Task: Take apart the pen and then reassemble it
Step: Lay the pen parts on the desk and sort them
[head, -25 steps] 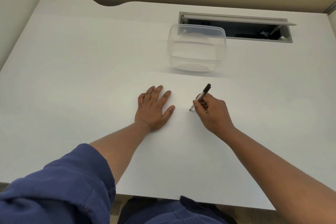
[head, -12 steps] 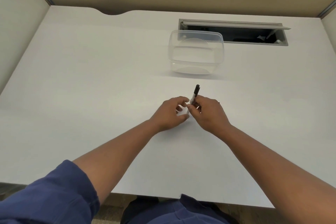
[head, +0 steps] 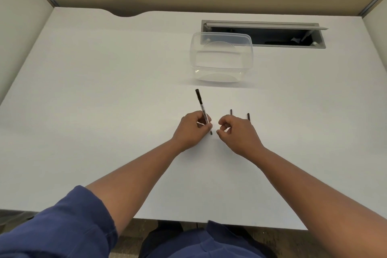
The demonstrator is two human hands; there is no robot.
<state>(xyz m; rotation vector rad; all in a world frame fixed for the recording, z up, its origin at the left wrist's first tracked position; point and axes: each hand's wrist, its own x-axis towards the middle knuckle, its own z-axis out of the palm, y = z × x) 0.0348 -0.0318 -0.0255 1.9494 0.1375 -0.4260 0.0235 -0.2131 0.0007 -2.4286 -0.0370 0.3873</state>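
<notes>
left hand (head: 191, 130) pinches the pen (head: 202, 111) low on its white barrel, fingers and thumb curled round it, so the pen stands tilted with its black end pointing away toward the clear tub (head: 221, 56) and its tip down just above the desk (head: 104, 111). right hand (head: 236, 132) sits just beside it, fingers loosely curled with thumb and forefinger nearly meeting; whether anything small is caught between them i cannot tell. two short dark sticks (head: 231, 111) poke out from behind the right hand, lying on the desk; they may be loose pen parts or their shadows, too hidden to say. judging by this, the taking apart looks barely begun or partway: the barrel still seems mostly whole, and the whole of the putting back together is left.
</notes>
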